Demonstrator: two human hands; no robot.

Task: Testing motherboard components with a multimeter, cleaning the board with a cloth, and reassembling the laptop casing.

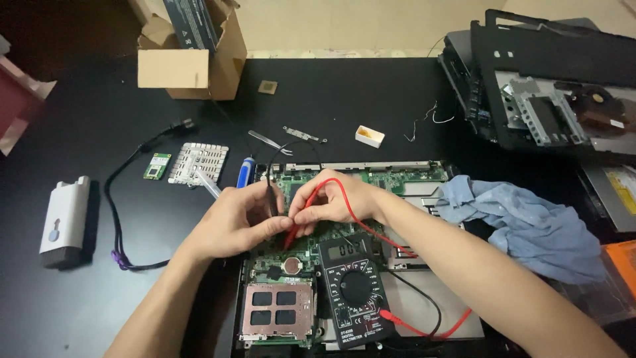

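Head view is showing both hands working over a green laptop motherboard [301, 255] lying on the black counter [99, 292]. The left hand [235, 222] is pinching the black multimeter probe [271, 199] upright, its grip clenched on it; the right hand [338, 199] is grasping the red probe [291, 235], tip touching the board. A black digital multimeter [354, 292] is resting just beside them, a blue rag [523, 222] lying to the right

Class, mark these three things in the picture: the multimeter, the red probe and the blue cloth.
multimeter [356, 290]: head view, on its round dial.
red probe [289, 237]: head view, on its red shaft below the fingers.
blue cloth [523, 222]: head view, on its crumpled middle.
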